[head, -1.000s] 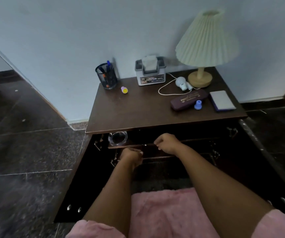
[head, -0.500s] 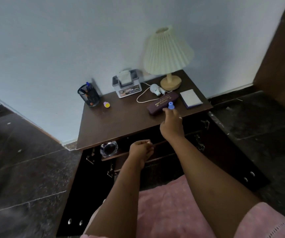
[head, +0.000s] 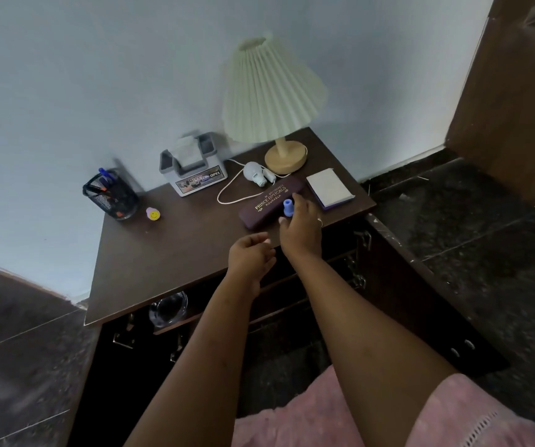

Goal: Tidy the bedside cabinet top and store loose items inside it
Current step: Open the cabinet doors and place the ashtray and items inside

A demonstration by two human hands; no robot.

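A small blue cap-shaped piece [head: 287, 208] stands beside the maroon spectacles case [head: 271, 201] on the dark cabinet top [head: 169, 253]. My right hand [head: 301, 227] reaches over the front edge, its forefinger and thumb closing on either side of the blue piece. My left hand [head: 251, 256] hovers above the front edge with loosely curled fingers and holds nothing. A pink-and-yellow smiley stamp [head: 153, 214] lies near the mesh pen holder [head: 111, 196]. A white notepad [head: 330, 191] lies at the right end.
A pleated lamp [head: 269, 101], a grey tissue box [head: 193, 166] and a white gadget with its cable [head: 254, 172] stand at the back. Below the top, the cabinet doors stand open, and a glass ashtray [head: 167, 309] sits on the inner shelf. A brown door [head: 514, 101] is at the right.
Both hands left the shelf inside the cabinet and rose to the top. My right hand reached the blue piece and closed round it; my left hand lifted above the front edge.
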